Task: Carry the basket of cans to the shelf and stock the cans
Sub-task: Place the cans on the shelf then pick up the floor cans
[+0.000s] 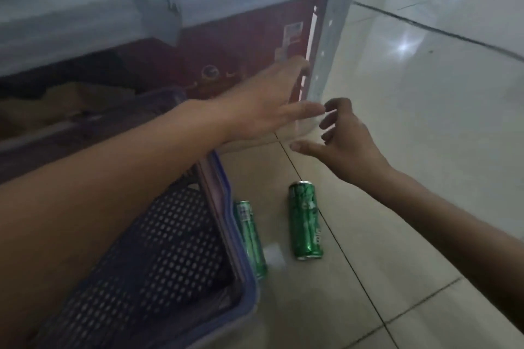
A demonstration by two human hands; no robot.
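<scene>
both hands, left point(263, 105) and right point(344, 136), empty, grip wide, near the shelf post point(330, 37); two cans point(304, 221) lying on the floor point(425, 122) beside the basket point(170, 249).

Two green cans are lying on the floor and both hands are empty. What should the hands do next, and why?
Probably lower the right hand to the nearer green can and pick it up. Both cans lie on their sides on the floor tiles outside the blue basket, not on the shelf, and the left hand is open up by the shelf post.
</scene>
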